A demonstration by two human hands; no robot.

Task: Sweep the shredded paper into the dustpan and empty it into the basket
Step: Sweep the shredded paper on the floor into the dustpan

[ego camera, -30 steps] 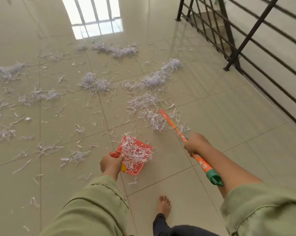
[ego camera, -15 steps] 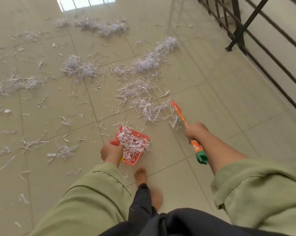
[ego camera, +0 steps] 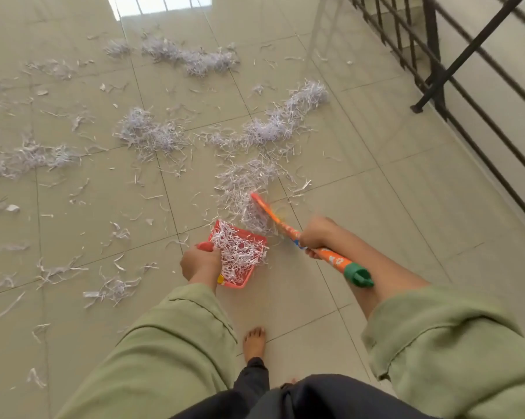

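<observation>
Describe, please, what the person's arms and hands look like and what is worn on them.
Both arms are in loose, light green sleeves with a stitched hem at the cuff. The left sleeve reaches the wrist; the right sleeve ends further up, leaving the forearm bare. The left hand and right hand are bare: no gloves, and no rings, watch or bracelet can be seen.

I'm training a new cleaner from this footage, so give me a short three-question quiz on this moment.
1. True or false: the dustpan is empty.
2. Which of the hands grips the broom? A) left hand B) right hand
3. Fill in: the black railing stands on the person's ____ side.

Key:
1. False; it already holds shredded paper.
2. B; the left hand holds the dustpan's handle.
3. Right.
</observation>
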